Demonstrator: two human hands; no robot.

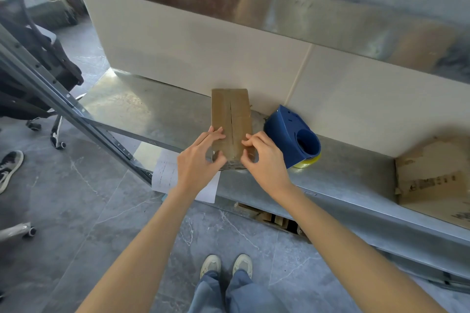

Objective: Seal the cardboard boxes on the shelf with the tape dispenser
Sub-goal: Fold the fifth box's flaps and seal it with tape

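A small brown cardboard box (231, 114) lies on the metal shelf (157, 114), its two top flaps meeting at a lengthwise seam. My left hand (201, 157) grips the box's near left corner, fingers on the left flap. On the near right side, my right hand (262, 157) presses the right flap with curled fingers, thumb at the front edge. The blue tape dispenser (292, 134), with a yellowish tape roll under it, sits on the shelf just right of the box, untouched.
A larger, torn cardboard box (435, 180) stands on the shelf at far right. A printed paper sheet (167, 173) hangs over the shelf's front edge. The white wall (203, 53) backs the shelf. An office chair (38, 63) and another person's shoe (10, 168) are left.
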